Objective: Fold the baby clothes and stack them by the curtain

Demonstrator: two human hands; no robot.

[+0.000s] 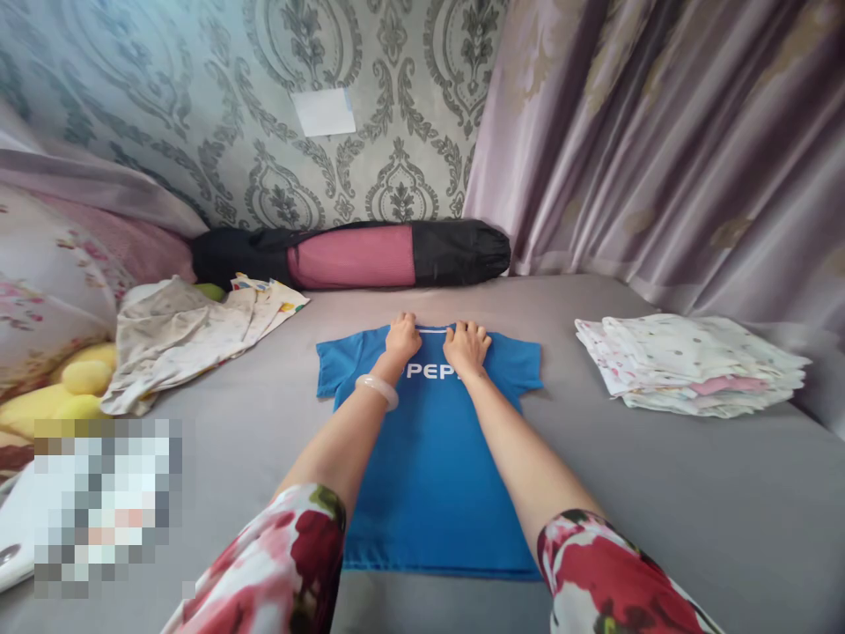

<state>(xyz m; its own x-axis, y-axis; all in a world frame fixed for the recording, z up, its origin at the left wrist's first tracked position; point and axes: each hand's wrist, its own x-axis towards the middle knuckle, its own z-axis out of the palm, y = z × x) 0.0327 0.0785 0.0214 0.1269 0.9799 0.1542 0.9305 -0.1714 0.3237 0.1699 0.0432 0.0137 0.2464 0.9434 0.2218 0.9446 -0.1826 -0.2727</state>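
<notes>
Head view shows the left hand (401,339) and right hand (466,347), fingers bent, pinching or not I can't tell, at the far end of the blue shirt (442,475) on the grey sheet (634,493), where one pulling harder could crumple it

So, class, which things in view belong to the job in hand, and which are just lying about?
In use: blue shirt, left hand, right hand, grey sheet beneath.

Apparently just lying about: folded stack, rumpled cloth, black-and-pink roll, yellow plush.

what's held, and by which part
Left hand and right hand touch the blue shirt either side of the collar; whether they grip it can't be told.
</notes>
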